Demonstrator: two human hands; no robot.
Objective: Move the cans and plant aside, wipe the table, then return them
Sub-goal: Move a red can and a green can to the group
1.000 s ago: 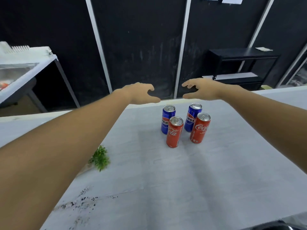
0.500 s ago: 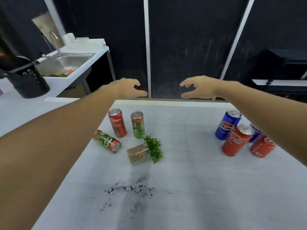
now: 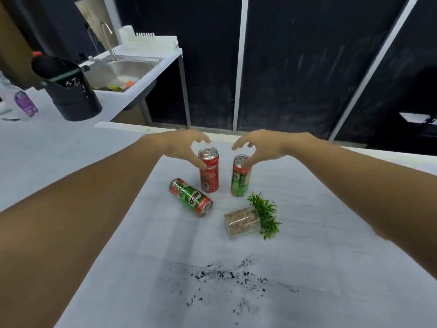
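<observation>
Red and green drink cans stand close together on a pale grey, faintly marbled table (image 3: pixel 331 233), and a person reaches both bare arms out over them. The left hand (image 3: pixel 186 147) is spread in a loose curl, its thumb touching the upright red aluminium can (image 3: pixel 209 172) near the top. The right hand (image 3: pixel 257 145) is also spread and curled, its thumb against the rim of the upright green-and-red Milo can (image 3: pixel 240 177). Neither hand has closed round a can yet.

Nearer the viewer, a second green-and-red Milo can (image 3: pixel 191 197) lies on its side, and a small clear plastic pot of pebbles with a green sprig (image 3: pixel 250 221) lies tipped over beside it.

Likely hazards: the two standing cans are near each other, so a hasty grab could knock one over. The fallen can may roll if nudged. The tipped plant pot could spill pebbles if bumped. A forearm dragged low might smear the black crumbs (image 3: pixel 224 278) scattered across the near part of the table.

Behind, dark wall panels are divided by white strips. To the left stand a white counter with a steel sink (image 3: pixel 128 69), a white dish rack (image 3: pixel 146 40), a black bucket (image 3: pixel 71 91) and a clear bottle with a purple label (image 3: pixel 21 102).
</observation>
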